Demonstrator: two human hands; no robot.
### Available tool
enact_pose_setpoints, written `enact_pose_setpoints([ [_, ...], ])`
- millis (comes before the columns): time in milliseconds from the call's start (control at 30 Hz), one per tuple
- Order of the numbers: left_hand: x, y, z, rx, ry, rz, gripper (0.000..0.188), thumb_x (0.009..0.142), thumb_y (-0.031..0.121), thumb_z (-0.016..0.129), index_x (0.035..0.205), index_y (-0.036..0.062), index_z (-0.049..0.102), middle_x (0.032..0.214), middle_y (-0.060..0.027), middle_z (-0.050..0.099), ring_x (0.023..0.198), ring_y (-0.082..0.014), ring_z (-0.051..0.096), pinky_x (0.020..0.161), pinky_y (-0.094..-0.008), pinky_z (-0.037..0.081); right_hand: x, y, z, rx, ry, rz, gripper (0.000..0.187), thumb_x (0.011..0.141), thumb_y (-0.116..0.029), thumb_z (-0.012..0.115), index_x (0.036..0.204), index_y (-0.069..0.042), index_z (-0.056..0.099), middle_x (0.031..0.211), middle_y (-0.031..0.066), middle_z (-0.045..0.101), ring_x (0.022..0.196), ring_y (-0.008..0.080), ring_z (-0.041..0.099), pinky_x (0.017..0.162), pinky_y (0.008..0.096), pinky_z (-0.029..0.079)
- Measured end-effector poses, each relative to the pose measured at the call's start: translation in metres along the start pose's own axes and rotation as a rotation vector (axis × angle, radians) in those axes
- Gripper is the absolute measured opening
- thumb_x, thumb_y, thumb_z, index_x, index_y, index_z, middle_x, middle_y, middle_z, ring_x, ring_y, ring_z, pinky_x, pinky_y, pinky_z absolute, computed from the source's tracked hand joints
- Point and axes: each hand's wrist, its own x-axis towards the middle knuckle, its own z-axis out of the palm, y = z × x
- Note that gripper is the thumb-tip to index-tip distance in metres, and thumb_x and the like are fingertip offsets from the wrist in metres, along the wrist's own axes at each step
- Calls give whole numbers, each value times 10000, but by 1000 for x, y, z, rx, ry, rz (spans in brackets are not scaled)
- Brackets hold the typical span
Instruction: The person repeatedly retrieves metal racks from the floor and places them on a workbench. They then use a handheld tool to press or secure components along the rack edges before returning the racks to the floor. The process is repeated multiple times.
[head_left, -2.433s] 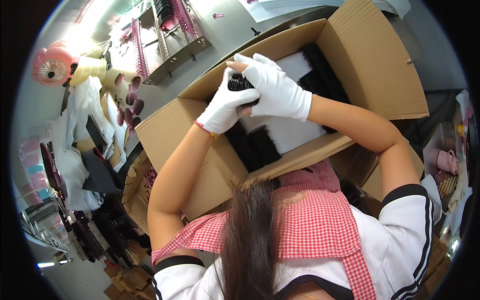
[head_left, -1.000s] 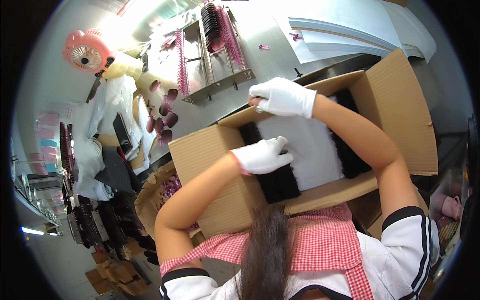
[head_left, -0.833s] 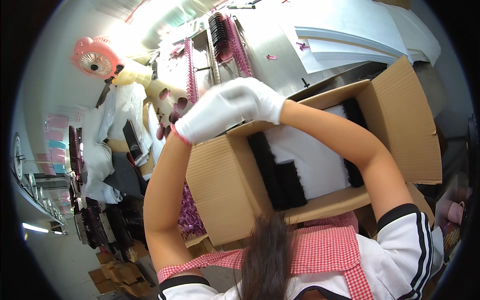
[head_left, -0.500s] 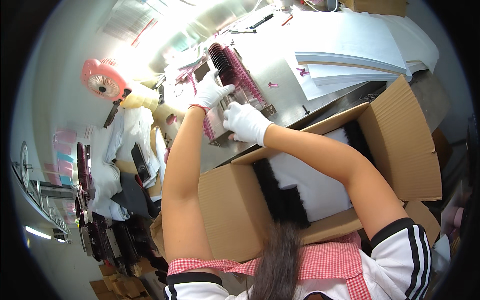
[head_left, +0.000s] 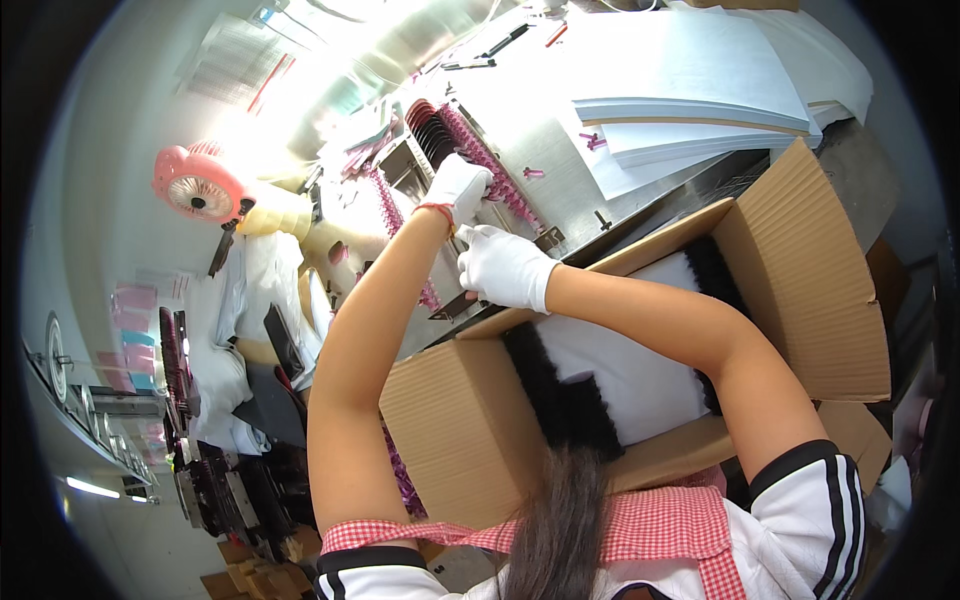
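Observation:
A metal rack (head_left: 405, 165) stands on the worktable, with pink strips (head_left: 490, 160) along its two long sides. Dark, thin curved pieces (head_left: 430, 132) line up in a row at its far end. My left hand (head_left: 460, 188), in a white glove, is over the middle of the rack, just nearer than that row. Its fingers are bent closed; what they hold, if anything, is hidden. Close by on the right, my right hand (head_left: 508, 268), also gloved, curls at the rack's near end with thumb and fingers together. Whatever is in it cannot be made out.
An open cardboard box (head_left: 440, 420) with white sheets and black fuzzy strips sits below my forearms. Stacked white paper (head_left: 690, 100) lies at the far right, small pink pieces (head_left: 533, 173) beside the rack. A pink fan (head_left: 200, 190) stands left.
My left hand has come right and nearer, beside the right hand, and its fingers have closed. The dark flat piece by it no longer shows. The view has shifted slightly.

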Motion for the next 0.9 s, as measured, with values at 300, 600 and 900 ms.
enact_pose_setpoints([
  [300,-65,-10,-55,703,122,128,300,853,200,507,1048,-8,601,890,-257,699,899,-382,693,823,-431,528,0,-7,-18,418,443,351,671,660,-324,868,1185,-10,592,1255,158,573,1251,364,496,1051,409,423],
  [600,-100,-15,-89,384,-564,366,401,880,283,648,1108,-43,592,1048,-112,640,1032,-187,587,916,-308,457,24,-2,-15,560,472,377,529,721,-29,737,1218,-94,570,1187,193,502,1069,382,578,943,405,505],
  [900,52,-38,-78,548,190,268,883,714,432,841,1328,-89,479,1150,-190,636,1043,-252,628,912,-324,498,27,24,-6,568,195,449,326,713,-89,697,1035,-95,645,1115,187,596,1062,374,600,934,406,506],
])
